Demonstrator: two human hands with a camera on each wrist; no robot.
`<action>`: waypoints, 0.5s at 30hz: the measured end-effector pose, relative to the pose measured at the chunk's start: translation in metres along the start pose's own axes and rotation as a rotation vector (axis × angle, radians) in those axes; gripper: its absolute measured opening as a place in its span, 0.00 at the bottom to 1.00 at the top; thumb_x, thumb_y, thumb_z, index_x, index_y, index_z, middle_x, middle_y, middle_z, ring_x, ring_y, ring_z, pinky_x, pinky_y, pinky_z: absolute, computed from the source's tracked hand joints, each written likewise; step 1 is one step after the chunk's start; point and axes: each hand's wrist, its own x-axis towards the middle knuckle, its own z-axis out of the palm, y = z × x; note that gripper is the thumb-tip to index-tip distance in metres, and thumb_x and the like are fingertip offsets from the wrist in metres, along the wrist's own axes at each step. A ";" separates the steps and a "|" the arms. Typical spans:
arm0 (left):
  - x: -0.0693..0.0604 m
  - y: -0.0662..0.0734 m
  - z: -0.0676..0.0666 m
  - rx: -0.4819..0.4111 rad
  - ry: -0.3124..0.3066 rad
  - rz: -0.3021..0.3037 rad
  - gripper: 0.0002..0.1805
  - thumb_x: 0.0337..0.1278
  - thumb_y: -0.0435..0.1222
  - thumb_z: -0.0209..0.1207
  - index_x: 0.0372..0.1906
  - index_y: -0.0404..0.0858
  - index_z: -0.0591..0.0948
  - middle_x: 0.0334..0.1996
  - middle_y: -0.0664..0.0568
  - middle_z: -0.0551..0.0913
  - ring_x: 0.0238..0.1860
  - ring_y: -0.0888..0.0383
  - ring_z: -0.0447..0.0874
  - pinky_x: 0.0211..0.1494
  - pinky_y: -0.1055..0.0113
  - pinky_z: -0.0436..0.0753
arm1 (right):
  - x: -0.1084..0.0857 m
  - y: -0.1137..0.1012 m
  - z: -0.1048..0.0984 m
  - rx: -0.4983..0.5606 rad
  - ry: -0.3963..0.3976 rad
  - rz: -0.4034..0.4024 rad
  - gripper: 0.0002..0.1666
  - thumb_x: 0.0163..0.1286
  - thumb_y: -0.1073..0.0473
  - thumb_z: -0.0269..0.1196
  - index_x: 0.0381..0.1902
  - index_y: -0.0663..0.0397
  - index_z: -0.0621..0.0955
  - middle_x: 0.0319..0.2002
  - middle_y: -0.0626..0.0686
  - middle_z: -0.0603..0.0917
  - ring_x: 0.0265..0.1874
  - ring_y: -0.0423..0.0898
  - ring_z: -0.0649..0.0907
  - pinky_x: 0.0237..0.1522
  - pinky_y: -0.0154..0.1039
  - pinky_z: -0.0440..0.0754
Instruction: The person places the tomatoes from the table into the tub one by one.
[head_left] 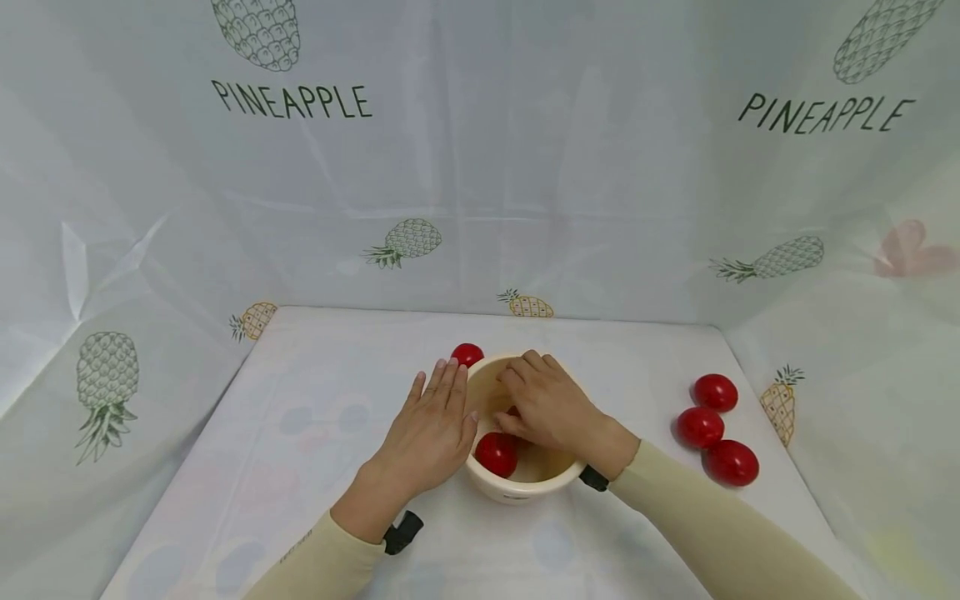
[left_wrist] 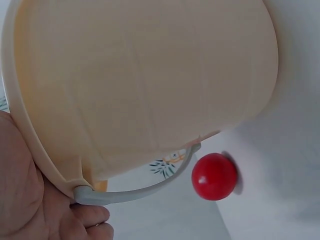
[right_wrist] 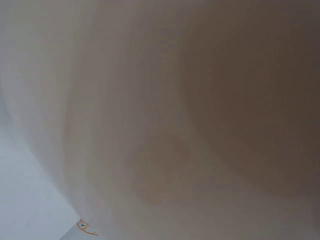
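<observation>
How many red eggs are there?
6: one red egg behind the bucket, one inside, another in there partly covered by the right hand, three to the right. More may be hidden inside.

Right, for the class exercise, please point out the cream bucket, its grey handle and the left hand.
Cream bucket [left_wrist: 145, 85]: left wrist view, on its outer wall.
Grey handle [left_wrist: 122, 196]: left wrist view, on its curved bar.
Left hand [head_left: 431, 427]: head view, on its back.

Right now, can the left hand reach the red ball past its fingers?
Probably yes: the left hand is at the bucket, its straight fingers point towards the red ball, and nothing seems to block them, though the pale handle hangs close.
</observation>
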 end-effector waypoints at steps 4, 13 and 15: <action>0.000 -0.001 0.000 -0.002 0.009 0.006 0.38 0.82 0.49 0.47 0.82 0.28 0.58 0.83 0.37 0.56 0.85 0.39 0.50 0.86 0.41 0.52 | -0.008 0.005 -0.009 0.014 0.131 0.041 0.24 0.71 0.45 0.69 0.53 0.57 0.84 0.48 0.53 0.85 0.49 0.52 0.79 0.49 0.46 0.78; 0.000 0.000 0.000 -0.046 -0.012 -0.016 0.39 0.82 0.50 0.47 0.83 0.29 0.56 0.84 0.38 0.53 0.86 0.40 0.47 0.86 0.43 0.51 | -0.067 0.042 -0.018 -0.067 0.405 0.211 0.28 0.71 0.45 0.61 0.52 0.67 0.82 0.46 0.65 0.84 0.46 0.64 0.79 0.43 0.56 0.77; 0.000 0.000 0.000 -0.048 -0.020 -0.021 0.39 0.82 0.50 0.46 0.83 0.29 0.55 0.85 0.38 0.53 0.86 0.40 0.47 0.87 0.43 0.50 | -0.088 0.051 -0.017 -0.098 0.414 0.260 0.31 0.74 0.42 0.57 0.52 0.69 0.82 0.46 0.67 0.84 0.45 0.66 0.79 0.42 0.58 0.77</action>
